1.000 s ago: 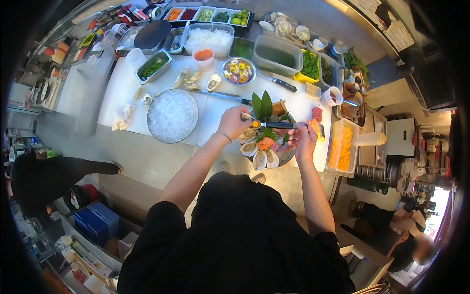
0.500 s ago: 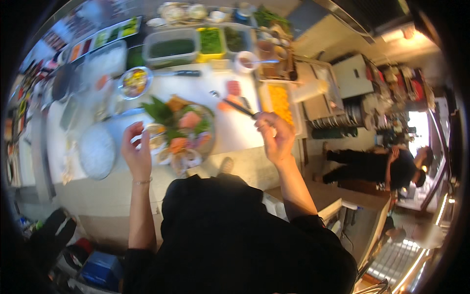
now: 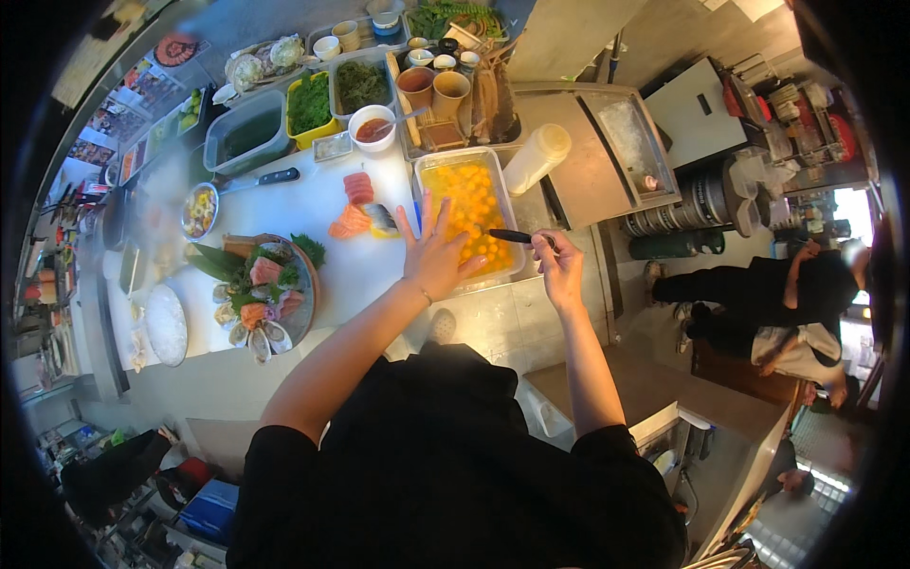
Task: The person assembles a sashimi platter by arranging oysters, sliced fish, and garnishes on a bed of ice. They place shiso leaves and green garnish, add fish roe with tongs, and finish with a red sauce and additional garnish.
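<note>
From above, at the far left of a white desk (image 3: 365,280), a round spread of what looked like crushed ice (image 3: 167,325) lay near the front edge. Farther back was a metal bowl (image 3: 200,211) of yellow-topped food. Next came a round platter (image 3: 317,308): oysters (image 3: 257,347) fanned along its near edge, likely to show their open faces, while broad green leaves (image 3: 216,261) leaned out leftward, perhaps as a backdrop. A knife (image 3: 280,176) lay behind it, its black handle pointing right, apparently clear of the food. Cut fish (image 3: 349,222) sat on bare desk between platter and tub.

The left hand (image 3: 438,256), palm down with fingers spread, reached over the near left edge of the clear tub (image 3: 506,195), possibly to steady it; whether it touched, I could not tell. The tub, full of round yellow-orange pieces (image 3: 462,188), stood at the desk's right end, within reach of both hands. A black-handled utensil (image 3: 512,236) slanted over it, its tip hard to make out. The right hand (image 3: 561,264) pinched its handle end, seemingly keeping the fingers outside the tub.
</note>
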A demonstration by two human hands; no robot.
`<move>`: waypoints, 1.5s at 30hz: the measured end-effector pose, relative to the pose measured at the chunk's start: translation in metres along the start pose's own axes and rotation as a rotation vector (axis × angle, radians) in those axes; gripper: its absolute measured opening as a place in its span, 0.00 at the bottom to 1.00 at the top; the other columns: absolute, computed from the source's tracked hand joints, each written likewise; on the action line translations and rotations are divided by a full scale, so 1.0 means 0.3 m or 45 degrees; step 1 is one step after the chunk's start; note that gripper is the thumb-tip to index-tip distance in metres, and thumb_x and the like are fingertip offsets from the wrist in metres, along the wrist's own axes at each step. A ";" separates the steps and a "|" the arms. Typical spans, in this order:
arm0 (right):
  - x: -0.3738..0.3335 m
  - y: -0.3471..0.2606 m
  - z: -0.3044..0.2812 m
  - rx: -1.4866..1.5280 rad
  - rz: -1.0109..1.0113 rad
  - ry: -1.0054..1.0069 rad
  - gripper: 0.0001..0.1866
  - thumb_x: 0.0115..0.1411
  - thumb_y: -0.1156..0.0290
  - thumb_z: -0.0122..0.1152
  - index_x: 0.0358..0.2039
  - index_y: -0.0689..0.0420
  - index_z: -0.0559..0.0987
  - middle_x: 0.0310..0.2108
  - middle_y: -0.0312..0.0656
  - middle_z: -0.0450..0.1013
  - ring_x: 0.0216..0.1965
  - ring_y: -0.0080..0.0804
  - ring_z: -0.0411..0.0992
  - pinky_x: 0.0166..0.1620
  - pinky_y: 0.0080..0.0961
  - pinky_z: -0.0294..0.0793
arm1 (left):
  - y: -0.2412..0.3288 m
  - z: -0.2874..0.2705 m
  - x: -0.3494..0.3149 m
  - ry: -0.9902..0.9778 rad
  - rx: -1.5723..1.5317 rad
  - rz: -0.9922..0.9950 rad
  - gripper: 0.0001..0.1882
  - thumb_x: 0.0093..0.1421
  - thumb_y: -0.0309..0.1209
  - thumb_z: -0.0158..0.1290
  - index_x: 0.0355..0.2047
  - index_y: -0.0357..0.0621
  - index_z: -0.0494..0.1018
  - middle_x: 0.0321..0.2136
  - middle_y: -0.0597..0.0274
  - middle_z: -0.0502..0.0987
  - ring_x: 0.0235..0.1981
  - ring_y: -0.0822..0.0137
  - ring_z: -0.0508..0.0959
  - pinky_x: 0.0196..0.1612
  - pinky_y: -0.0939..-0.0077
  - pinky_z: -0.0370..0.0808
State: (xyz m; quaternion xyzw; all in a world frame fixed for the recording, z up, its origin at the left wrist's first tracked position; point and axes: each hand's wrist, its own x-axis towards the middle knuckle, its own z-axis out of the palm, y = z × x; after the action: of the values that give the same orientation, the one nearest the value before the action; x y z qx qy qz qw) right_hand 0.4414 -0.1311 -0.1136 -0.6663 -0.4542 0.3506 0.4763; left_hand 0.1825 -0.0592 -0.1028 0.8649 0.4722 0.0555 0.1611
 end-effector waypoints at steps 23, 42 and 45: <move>0.085 -0.082 -0.106 1.161 0.515 0.112 0.09 0.71 0.65 0.63 0.41 0.58 0.80 0.26 0.45 0.83 0.21 0.28 0.74 0.23 0.25 0.72 | 0.080 -0.081 0.032 0.325 -1.399 0.004 0.12 0.75 0.35 0.60 0.54 0.46 0.84 0.58 0.54 0.78 0.67 0.52 0.72 0.71 0.59 0.67; -0.079 -0.171 -0.019 1.101 0.466 0.603 0.09 0.72 0.66 0.62 0.41 0.60 0.78 0.27 0.44 0.80 0.23 0.29 0.72 0.25 0.26 0.70 | 0.097 -0.022 0.076 0.350 -1.245 -0.002 0.12 0.66 0.42 0.69 0.37 0.47 0.89 0.51 0.59 0.81 0.63 0.47 0.72 0.67 0.51 0.66; -0.113 -0.168 0.012 1.115 0.501 0.669 0.09 0.72 0.66 0.62 0.41 0.59 0.79 0.27 0.44 0.80 0.24 0.29 0.72 0.26 0.25 0.71 | 0.087 0.020 0.021 0.490 -0.844 0.031 0.11 0.66 0.42 0.68 0.34 0.50 0.89 0.51 0.60 0.80 0.65 0.45 0.70 0.70 0.42 0.62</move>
State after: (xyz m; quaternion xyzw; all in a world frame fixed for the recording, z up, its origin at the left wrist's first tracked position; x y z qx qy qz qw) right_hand 0.4129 -0.1551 -0.0653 -0.5432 0.0019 0.4111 0.7321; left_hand 0.2081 -0.0684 -0.1003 0.7450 0.4401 0.3686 0.3398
